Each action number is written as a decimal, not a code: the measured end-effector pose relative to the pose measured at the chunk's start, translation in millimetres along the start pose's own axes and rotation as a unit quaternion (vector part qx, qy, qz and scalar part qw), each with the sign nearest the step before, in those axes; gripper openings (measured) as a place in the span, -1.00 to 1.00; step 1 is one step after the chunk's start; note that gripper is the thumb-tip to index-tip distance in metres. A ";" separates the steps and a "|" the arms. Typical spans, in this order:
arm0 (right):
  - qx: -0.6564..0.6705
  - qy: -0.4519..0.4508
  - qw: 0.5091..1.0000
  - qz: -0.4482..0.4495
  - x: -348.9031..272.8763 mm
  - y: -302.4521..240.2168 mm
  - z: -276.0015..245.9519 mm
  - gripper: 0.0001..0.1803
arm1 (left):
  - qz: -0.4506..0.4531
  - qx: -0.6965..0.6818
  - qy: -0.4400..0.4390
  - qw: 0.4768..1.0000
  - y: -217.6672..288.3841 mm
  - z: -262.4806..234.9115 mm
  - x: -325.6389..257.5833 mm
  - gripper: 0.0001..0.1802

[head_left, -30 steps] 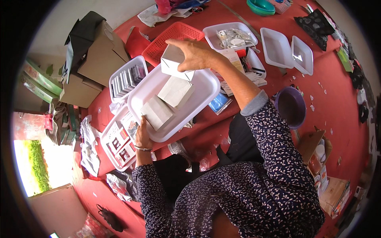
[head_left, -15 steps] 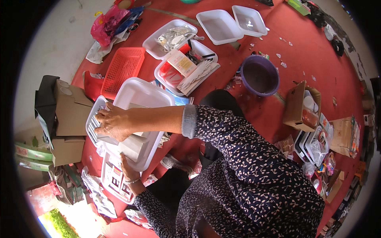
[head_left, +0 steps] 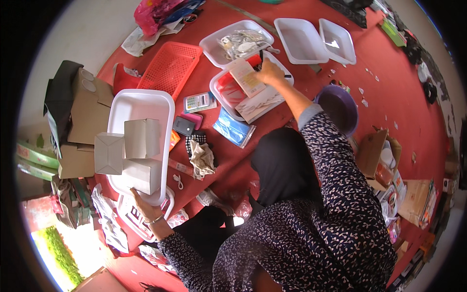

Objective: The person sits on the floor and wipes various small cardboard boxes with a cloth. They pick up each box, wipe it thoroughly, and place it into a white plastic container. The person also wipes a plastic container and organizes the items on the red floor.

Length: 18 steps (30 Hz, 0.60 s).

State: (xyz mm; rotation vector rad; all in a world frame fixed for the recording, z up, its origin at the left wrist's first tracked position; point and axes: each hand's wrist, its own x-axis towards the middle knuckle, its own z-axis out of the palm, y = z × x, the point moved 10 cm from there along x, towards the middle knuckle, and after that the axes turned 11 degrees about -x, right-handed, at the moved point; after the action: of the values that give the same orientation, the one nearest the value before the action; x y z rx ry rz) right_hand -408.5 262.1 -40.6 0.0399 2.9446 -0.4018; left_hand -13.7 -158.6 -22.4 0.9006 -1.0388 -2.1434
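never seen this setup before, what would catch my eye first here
Three plain white boxes piled in a long white tray at the left, the left hand at its near end. Farther off, the right hand reaches into a white tray of papers, beside a red-orange basket.

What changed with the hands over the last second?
The right hand left the white boxes in the big white tray and reached out to the tray of papers. The left hand stayed at the big tray's near edge.
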 end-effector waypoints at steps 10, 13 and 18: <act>-0.004 -0.037 0.999 0.015 42.8 11.9 71.7 0.02 | 0.002 -0.016 0.039 0.999 4.4 -8.3 0.2 -0.34; 0.130 0.041 0.986 0.098 56.5 53.3 43.3 -0.31 | -0.005 -0.034 0.030 0.999 4.7 -12.2 0.5 -0.34; 0.362 -0.105 0.922 -0.092 32.5 -15.6 40.1 -0.43 | 0.016 -0.035 0.025 0.999 14.8 -18.1 -0.3 -0.33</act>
State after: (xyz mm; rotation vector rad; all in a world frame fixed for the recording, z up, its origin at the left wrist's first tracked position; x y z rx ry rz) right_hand -434.7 236.4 -80.1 -0.1772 2.4319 -1.3985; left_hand 3.6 -174.0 -18.6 0.8935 -0.9410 -2.1057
